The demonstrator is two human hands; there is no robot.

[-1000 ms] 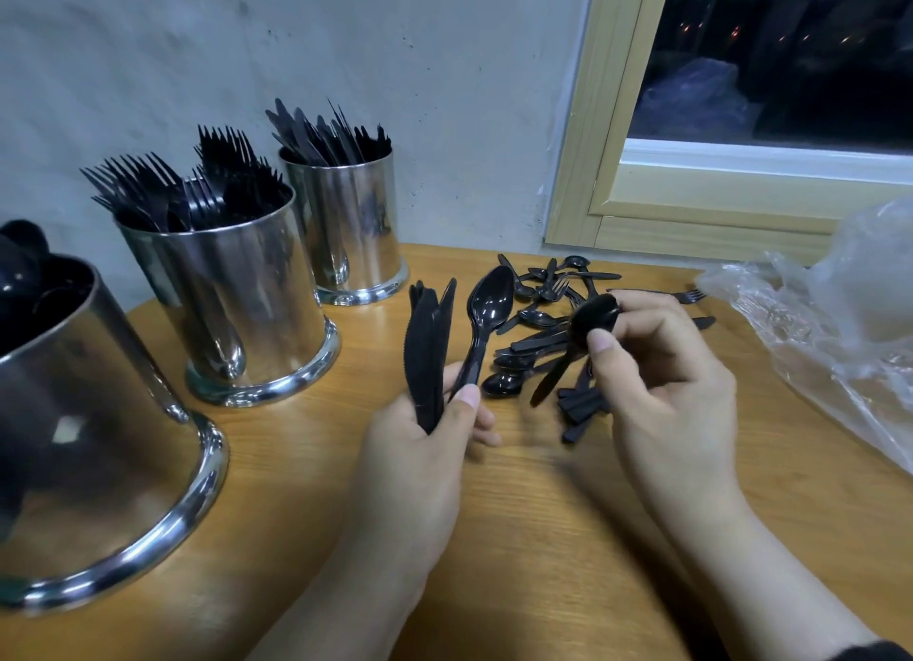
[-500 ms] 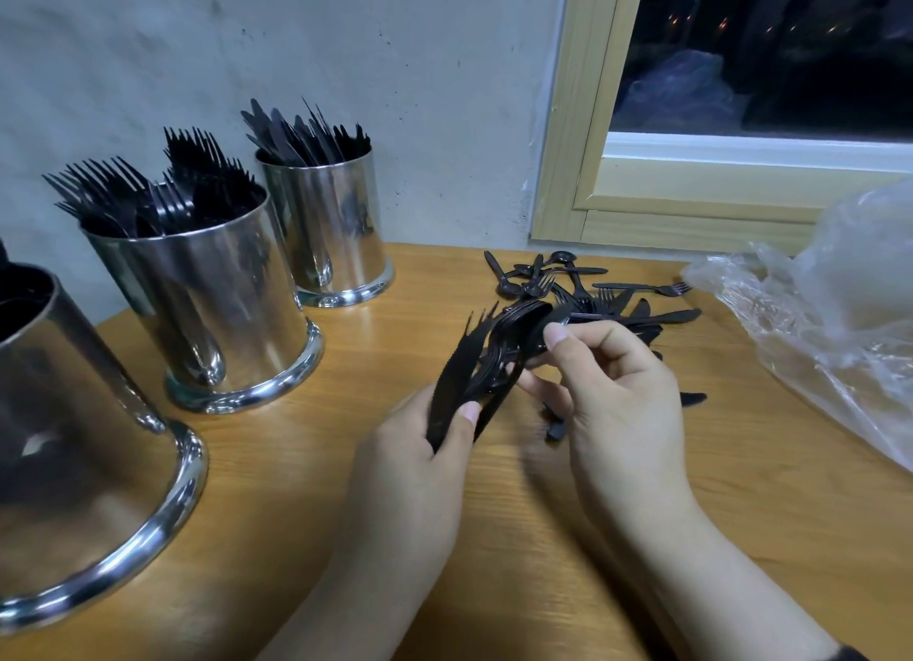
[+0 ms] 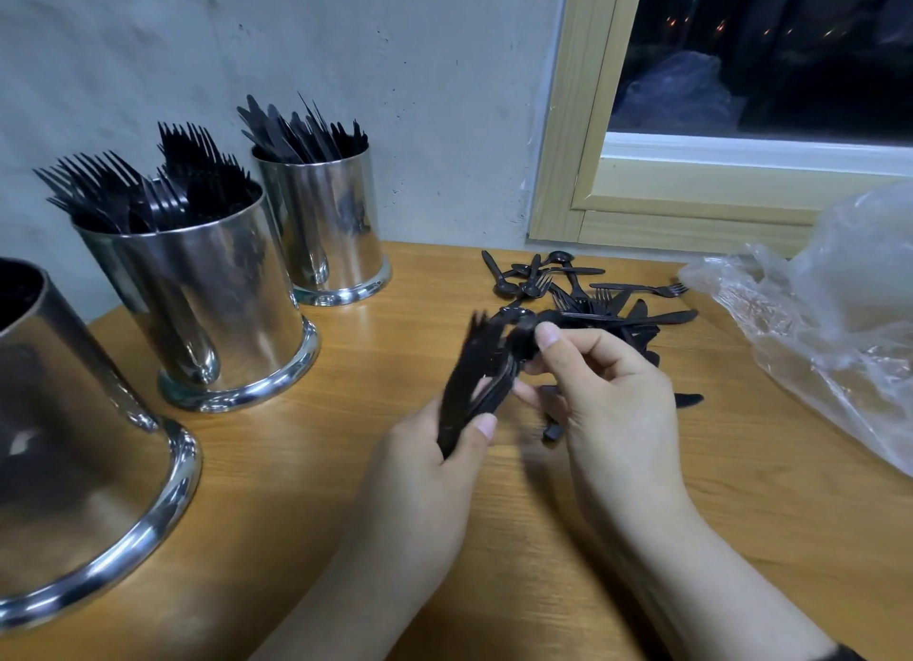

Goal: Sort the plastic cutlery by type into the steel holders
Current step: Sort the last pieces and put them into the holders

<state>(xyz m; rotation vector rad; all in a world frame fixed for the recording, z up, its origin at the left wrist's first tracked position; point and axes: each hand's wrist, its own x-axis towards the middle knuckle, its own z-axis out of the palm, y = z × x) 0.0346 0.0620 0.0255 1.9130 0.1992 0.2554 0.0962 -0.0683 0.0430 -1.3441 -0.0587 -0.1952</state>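
hands meet mid-table: left hand [image 3: 430, 458] grips a bundle of black cutlery [image 3: 477, 383], right hand [image 3: 612, 403] pinches a spoon [image 3: 526, 339] against it, loose pile [image 3: 583, 295] at one o'clock.

Single head-worn view, close above the tabletop [image 3: 306, 487] near edge, facing forward and down toward the wall-side edge.

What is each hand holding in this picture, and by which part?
The left hand grips a bundle of black cutlery by its lower ends. The right hand pinches a black spoon at its bowl end, against that bundle.
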